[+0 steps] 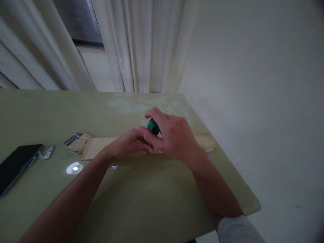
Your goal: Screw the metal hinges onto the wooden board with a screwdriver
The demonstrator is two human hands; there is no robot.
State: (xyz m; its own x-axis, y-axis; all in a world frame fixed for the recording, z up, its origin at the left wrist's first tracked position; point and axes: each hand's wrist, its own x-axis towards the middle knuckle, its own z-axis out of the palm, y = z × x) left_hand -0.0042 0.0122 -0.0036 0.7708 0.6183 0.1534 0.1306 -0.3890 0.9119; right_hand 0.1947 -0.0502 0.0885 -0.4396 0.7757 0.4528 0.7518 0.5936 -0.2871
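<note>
My right hand (174,135) is curled round the green and black handle of a screwdriver (153,127), which stands upright with its handle end toward me. The shaft and tip are hidden behind my fingers. Close beside it, my left hand (129,143) is closed, its fingertips pinched low by the board; what they hold is hidden. Both hands are over a long pale wooden board (97,145) lying flat across the table. A small metal piece, perhaps a hinge (153,152), shows partly on the board under my hands.
To the left lie a metal hinge (48,152), a black phone (17,163), and brown wrapping with a metal piece (76,141) by the board's end. The table's right edge (227,162) runs beside a white wall. Curtains (152,47) hang behind the table.
</note>
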